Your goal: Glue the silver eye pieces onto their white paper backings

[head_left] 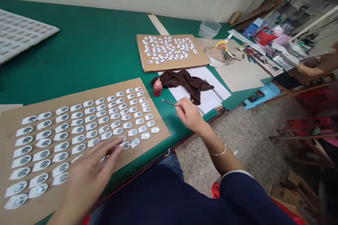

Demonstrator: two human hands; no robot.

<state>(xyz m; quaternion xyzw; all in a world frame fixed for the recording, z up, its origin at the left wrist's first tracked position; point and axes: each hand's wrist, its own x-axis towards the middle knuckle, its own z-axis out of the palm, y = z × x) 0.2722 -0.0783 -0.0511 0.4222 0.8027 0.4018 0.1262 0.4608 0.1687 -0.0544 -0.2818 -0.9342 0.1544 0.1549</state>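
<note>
My left hand [91, 168] reaches over the near edge of a brown cardboard sheet [158, 126]. Its thumb and forefinger close around a small round silver piece [126, 145] with a white tab, partly hidden by the fingers. Many similar pieces lie in rows on this sheet. My right hand [189, 114] pinches a thin, pen-like stick [169, 102] above the green table, its tip pointing left. Just beyond that tip stands a small squeeze bottle [157, 88] of red liquid. A dark brown cloth [185, 81] lies crumpled behind my right hand.
Farther back, a stack of cardboard [174, 65] bears many more such pieces. Beyond it are a clear plastic box [209, 29], a yellow tape roll [221, 45] and a white paper sheet [211, 98]. Another person's arm [311, 68] shows at right, near a blue stool [261, 95].
</note>
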